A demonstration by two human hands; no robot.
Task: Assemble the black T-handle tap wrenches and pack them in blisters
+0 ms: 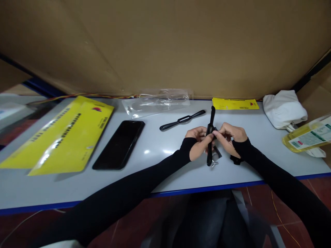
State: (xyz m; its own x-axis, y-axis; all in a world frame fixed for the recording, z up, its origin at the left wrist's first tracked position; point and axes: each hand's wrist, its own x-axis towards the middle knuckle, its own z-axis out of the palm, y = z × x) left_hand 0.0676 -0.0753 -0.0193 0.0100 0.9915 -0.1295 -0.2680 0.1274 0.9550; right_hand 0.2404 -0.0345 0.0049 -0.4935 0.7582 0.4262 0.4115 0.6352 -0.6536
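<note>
My left hand (200, 141) is closed around the middle of a black spokeshave frame (209, 156), which stands nearly lengthwise to me above the table. At its middle my right hand (229, 136) pinches a small black part, mostly hidden by the fingers. Just below the hands lie a flat dark grey blade (217, 153) and small silver screws (214, 164). Under my right wrist sits a black piece (236, 159), partly covered. A second black spokeshave frame (184, 119) lies on the table, left of and beyond my hands.
Yellow printed cards (74, 137) and a black phone (119, 144) lie left. Clear plastic packaging (157, 101) and more yellow cards (235, 103) are along the back. At right are a white cloth (284, 108) and a bottle of yellow liquid (307, 136). A cardboard wall (165, 48) stands behind.
</note>
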